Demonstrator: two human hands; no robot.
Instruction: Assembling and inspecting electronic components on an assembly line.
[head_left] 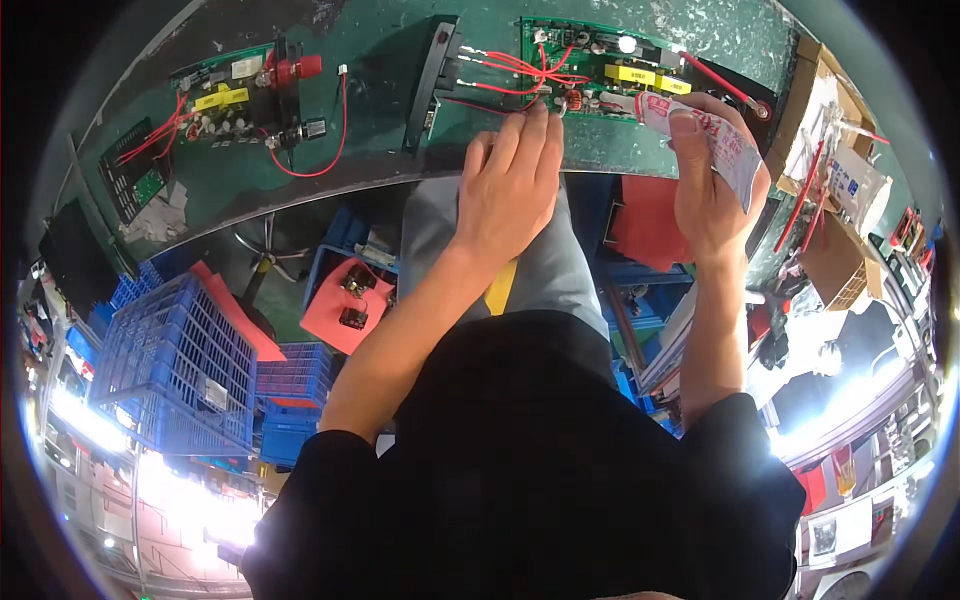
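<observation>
On the bench lies a green circuit board [590,45] with yellow-wrapped parts and a bundle of red wires. Those wires run left to a black panel [432,90]. My right hand [715,175] is closed round a squeezed white tube [700,125] with red print, its nozzle pointing left over the board's near right part. At the board's near edge rest the fingertips of my left hand [512,180]. Its fingers are stretched out side by side, and I see nothing held in them. The exact spot under those fingertips is hidden.
A second board [225,95] with a red knob and loose red wire lies at the bench's left. An open cardboard box [800,110] stands at the right. Below the bench are blue crates [185,360], pliers [268,255] and a red sheet [345,300] bearing small parts.
</observation>
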